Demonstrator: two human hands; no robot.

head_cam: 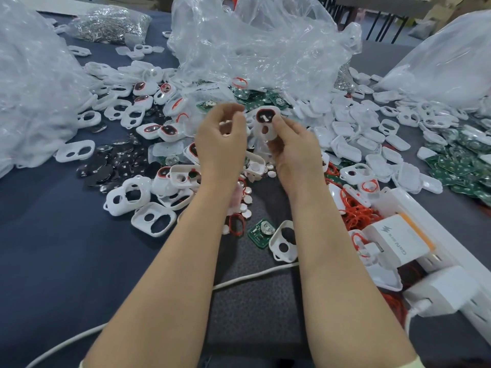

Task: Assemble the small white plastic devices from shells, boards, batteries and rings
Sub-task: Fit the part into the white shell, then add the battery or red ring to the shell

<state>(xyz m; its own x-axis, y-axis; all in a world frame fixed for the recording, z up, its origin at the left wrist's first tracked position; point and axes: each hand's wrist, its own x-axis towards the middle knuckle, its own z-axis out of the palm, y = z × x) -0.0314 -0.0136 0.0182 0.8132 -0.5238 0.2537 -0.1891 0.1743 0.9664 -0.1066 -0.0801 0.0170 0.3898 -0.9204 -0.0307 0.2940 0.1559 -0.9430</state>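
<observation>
Alignment is governing this step. At frame centre, the right hand [292, 150] is pinching the oval white plastic shell with red ring [271, 134]. Just left of it, the left hand [220, 144] is curling its fingers, contents unclear. The next part is likely needing square seating inside the ring.

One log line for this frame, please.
right hand: holds red-rimmed white shell | left hand: raised beside it, fingers curled, contents unclear | table: loose parts all around

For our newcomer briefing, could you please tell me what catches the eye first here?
First, the right hand at centre, holding up a red-ringed white shell. Behind it rises a big crumpled clear plastic bag, and loose shells and green boards litter the dark table all around.
</observation>
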